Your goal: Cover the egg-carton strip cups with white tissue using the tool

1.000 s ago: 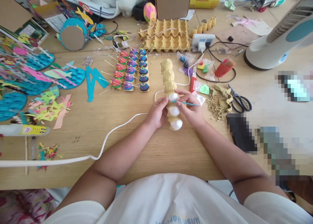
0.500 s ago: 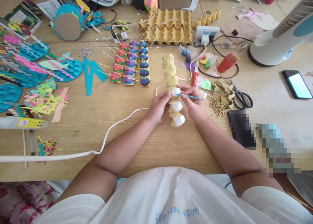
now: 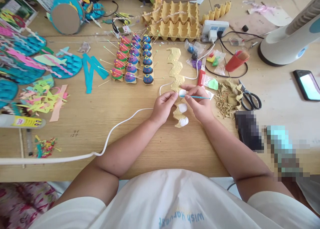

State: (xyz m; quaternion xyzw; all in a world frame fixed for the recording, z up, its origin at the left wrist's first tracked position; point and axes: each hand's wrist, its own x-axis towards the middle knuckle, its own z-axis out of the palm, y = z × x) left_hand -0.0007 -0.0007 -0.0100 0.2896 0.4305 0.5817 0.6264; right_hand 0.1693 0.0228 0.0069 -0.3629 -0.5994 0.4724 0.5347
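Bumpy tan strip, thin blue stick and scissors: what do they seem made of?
Bumpy tan strip: probably moulded paper pulp, matt and rough; its white coating is unclear. Thin blue stick: perhaps plastic, evenly coloured, too slim to confirm. Scissors: greyish blades suggest metal; smooth black handles, likely plastic.

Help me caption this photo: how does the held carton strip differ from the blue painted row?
The carton strip is mostly bare tan, with three white patches; the blue row is painted blue with yellow details. Thin stalks stick out from the blue row; none show on the carton strip. The carton strip is held in the left hand, while the blue row rests on the table. Both are lines of bumps.
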